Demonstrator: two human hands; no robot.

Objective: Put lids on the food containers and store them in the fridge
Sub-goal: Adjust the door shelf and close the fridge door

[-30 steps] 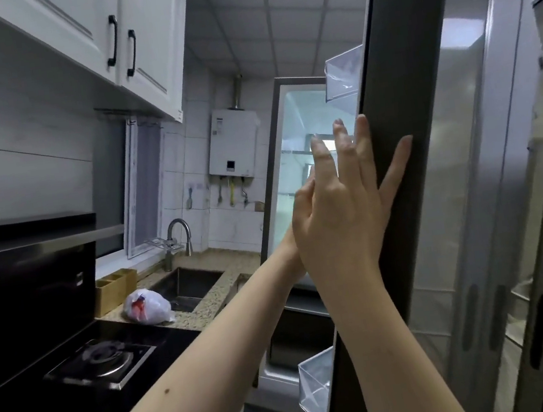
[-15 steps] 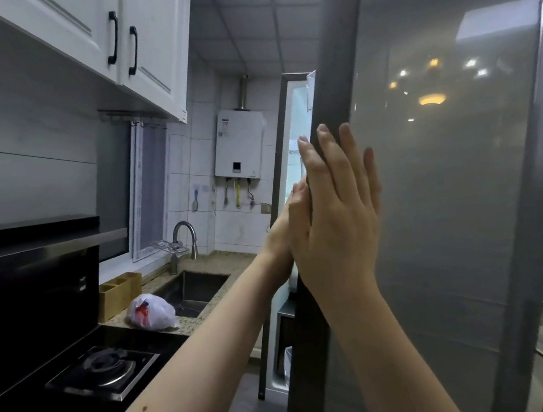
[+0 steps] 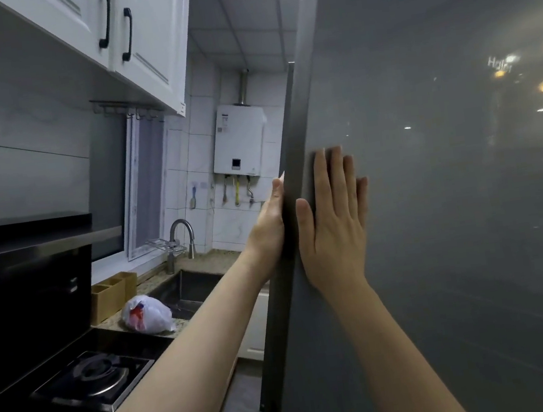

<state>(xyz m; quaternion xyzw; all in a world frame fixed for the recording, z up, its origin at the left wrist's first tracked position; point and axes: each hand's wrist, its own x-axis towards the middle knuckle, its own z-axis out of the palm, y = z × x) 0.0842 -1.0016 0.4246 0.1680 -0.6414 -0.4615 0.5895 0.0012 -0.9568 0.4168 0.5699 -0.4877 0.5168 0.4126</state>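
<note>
The right hand (image 3: pixel 332 222) lies flat, fingers straight, on the glossy grey fridge door (image 3: pixel 437 218); the left hand (image 3: pixel 270 223) presses the door's outer edge, its grip apparently wide, though its fingers are hidden. Judged the closing step: push evenly with both palms near the free edge until the seal seats. No food containers are visible; presumably they sit inside, behind the panel.
</note>
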